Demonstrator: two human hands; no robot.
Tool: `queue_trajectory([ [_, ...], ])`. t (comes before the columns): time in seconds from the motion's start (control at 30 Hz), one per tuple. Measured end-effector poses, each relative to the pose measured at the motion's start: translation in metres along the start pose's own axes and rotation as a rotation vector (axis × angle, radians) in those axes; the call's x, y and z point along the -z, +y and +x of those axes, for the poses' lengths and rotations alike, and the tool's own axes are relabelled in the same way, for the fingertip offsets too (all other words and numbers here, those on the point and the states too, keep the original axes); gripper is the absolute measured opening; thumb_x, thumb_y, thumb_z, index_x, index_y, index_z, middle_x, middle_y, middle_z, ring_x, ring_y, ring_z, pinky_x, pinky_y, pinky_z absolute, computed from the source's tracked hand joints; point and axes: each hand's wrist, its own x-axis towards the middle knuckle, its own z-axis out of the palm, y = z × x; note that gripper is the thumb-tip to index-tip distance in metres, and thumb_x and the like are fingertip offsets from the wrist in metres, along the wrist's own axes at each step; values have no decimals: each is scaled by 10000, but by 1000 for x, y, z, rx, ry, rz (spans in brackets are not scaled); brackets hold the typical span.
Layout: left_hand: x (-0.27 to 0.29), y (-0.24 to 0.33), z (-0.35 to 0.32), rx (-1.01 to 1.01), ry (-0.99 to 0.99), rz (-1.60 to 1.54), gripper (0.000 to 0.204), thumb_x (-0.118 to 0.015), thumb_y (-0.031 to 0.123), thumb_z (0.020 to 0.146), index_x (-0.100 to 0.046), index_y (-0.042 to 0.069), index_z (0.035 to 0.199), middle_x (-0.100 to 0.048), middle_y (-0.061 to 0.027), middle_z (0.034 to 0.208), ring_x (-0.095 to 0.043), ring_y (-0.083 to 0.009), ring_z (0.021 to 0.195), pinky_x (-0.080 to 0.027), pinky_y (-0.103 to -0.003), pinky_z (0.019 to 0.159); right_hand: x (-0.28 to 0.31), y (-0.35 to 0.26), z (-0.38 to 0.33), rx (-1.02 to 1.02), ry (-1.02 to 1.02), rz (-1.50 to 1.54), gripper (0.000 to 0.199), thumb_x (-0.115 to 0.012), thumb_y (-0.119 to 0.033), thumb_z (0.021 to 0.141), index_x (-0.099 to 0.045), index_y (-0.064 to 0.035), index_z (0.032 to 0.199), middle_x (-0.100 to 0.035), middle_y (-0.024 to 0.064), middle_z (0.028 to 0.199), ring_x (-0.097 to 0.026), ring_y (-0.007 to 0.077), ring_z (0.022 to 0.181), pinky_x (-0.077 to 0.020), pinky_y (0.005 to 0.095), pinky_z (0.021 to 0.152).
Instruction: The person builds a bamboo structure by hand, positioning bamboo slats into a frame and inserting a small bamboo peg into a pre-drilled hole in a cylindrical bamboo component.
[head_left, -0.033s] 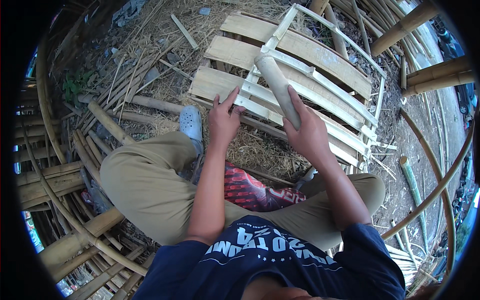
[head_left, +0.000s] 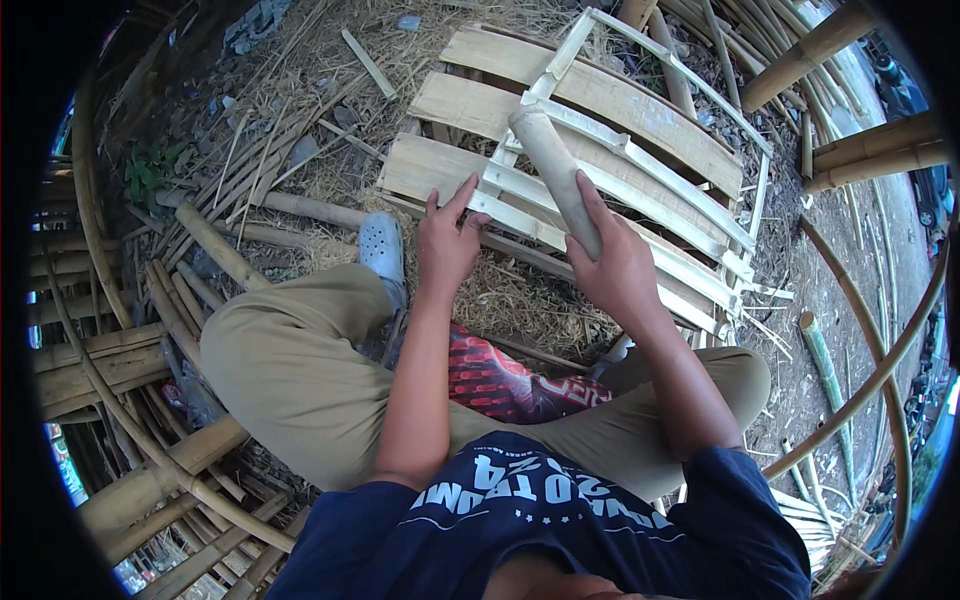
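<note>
My right hand [head_left: 615, 262] is wrapped round the lower end of a short, thick bamboo piece [head_left: 552, 165]. Its upper end leans over a lattice frame of pale split-bamboo strips [head_left: 690, 205]. At the frame's near left corner, my left hand [head_left: 450, 240] has its thumb and index finger on either side of the end of a bamboo strip [head_left: 510, 215]. Beneath the frame lie several wide, flat wooden slats [head_left: 465, 105] with gaps between them.
Straw and thin offcuts cover the ground [head_left: 300, 110] at the far left. Bamboo poles [head_left: 222, 245] lie by my left knee, and stacked bamboo [head_left: 100, 370] stands beyond. On the right are curved bamboo poles [head_left: 870, 380] and a green bamboo length [head_left: 828, 370]. Red printed cloth [head_left: 500, 375] lies between my legs.
</note>
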Motion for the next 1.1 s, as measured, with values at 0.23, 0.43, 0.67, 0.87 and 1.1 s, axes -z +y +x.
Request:
queue_trajectory([
  [0.23, -3, -4, 0, -28, 25, -36, 561, -813, 198, 886, -675, 229, 1429, -727, -213, 1230, -562, -562, 1294, -497, -552, 1103, 1, 2, -1, 85, 73, 30, 829, -707, -164, 930, -336, -196, 1671, -695, 243, 944, -719, 435, 813, -573, 519, 734],
  [0.43, 1, -4, -2, -11, 36, 6, 580, -803, 168, 889, -660, 230, 1448, -729, -196, 1263, -549, -577, 1313, -498, -559, 1098, 40, -26, 4, 8, 240, 67, 843, -689, -134, 946, -302, -225, 1688, -728, 253, 1078, -744, 411, 931, -598, 476, 818],
  [0.67, -3, -7, 0, -49, 26, -24, 594, -786, 136, 896, -648, 238, 1464, -724, -194, 1287, -541, -576, 1325, -502, -572, 1077, -5, 4, 0, 44, 70, -91, 862, -689, -165, 910, -314, -257, 1680, -652, 224, 849, -695, 416, 689, -564, 534, 635],
  [0.87, -6, -6, -1, -54, 47, -29, 590, -784, 119, 890, -657, 237, 1454, -730, -187, 1266, -549, -572, 1311, -490, -553, 1111, 0, 6, -5, 108, 191, 8, 851, -703, -152, 902, -345, -252, 1668, -647, 222, 844, -690, 420, 687, -565, 530, 642],
  [1.1, -6, -7, -1, -27, 38, -26, 600, -798, 124, 884, -655, 238, 1455, -730, -185, 1263, -549, -573, 1312, -499, -558, 1089, -3, 0, -7, 138, 148, -6, 826, -699, -138, 904, -371, -246, 1654, -637, 223, 842, -685, 422, 675, -558, 537, 640],
])
